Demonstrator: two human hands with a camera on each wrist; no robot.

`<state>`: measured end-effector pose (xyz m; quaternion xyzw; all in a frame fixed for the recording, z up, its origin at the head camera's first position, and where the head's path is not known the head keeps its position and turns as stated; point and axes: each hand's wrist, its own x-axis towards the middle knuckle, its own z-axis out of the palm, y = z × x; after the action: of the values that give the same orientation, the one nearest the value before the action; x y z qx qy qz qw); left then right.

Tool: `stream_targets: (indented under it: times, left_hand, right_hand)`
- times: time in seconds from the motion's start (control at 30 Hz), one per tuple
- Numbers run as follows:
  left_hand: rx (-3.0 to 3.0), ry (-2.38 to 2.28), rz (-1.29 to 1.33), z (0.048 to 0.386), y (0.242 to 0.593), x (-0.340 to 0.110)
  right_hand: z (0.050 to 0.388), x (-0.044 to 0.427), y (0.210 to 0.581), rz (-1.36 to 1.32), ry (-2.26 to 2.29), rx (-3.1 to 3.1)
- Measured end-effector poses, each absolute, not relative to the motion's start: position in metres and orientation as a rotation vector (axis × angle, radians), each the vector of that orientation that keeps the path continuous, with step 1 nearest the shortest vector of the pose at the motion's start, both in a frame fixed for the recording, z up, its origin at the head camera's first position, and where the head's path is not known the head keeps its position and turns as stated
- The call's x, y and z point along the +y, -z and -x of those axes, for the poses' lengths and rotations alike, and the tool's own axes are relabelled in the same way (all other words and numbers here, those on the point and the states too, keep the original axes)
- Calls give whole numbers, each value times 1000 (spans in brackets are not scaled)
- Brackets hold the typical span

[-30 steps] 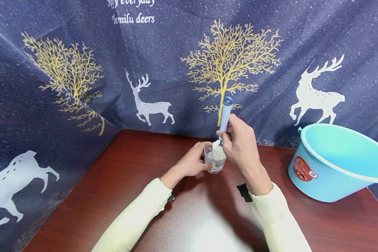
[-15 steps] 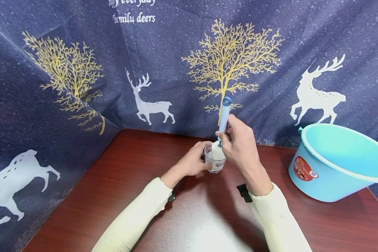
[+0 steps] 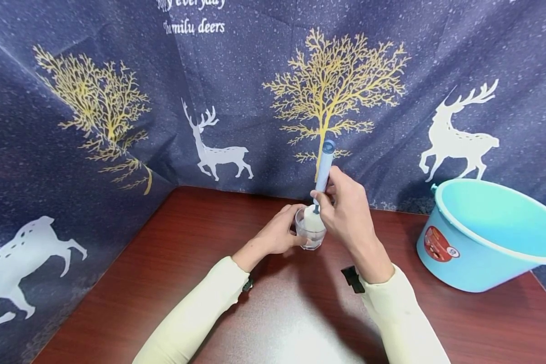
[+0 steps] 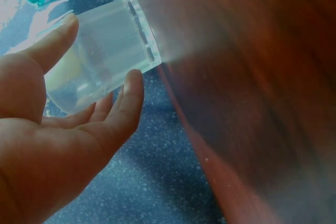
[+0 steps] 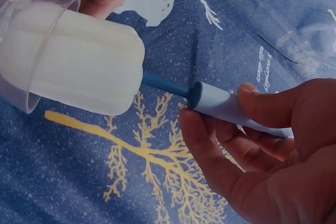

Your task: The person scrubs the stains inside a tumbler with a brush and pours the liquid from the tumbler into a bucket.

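A clear glass (image 3: 310,238) stands on the table, and my left hand (image 3: 277,231) grips it round the side, thumb and fingers on opposite walls in the left wrist view. My right hand (image 3: 349,206) pinches the light blue handle (image 5: 223,103) of a cup brush, held nearly upright. Its white sponge head (image 5: 86,59) sits partly inside the glass, with the upper part out past the rim in the right wrist view. A dark blue neck (image 5: 165,83) joins sponge and handle. Where the sponge's tip lies in the glass is hard to tell.
A light blue bucket (image 3: 466,253) with a red label stands on the right of the reddish-brown table (image 3: 200,237). Behind the table hangs a dark blue cloth (image 3: 255,101) printed with deer and yellow trees.
The brush has shifted very slightly left within the glass, and its handle tilts a little differently. The left hand and the glass stay in place.
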<state>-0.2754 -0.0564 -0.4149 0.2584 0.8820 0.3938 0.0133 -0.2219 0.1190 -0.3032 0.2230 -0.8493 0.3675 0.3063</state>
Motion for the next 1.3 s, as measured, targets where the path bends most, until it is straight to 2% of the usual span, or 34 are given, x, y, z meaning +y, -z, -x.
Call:
stream_targets:
  times: [1.3]
  left_hand:
    - [2746,-1224,-838,276,415,-57]
  right_hand:
    - [227,121,306,-521,-1132,-2242]
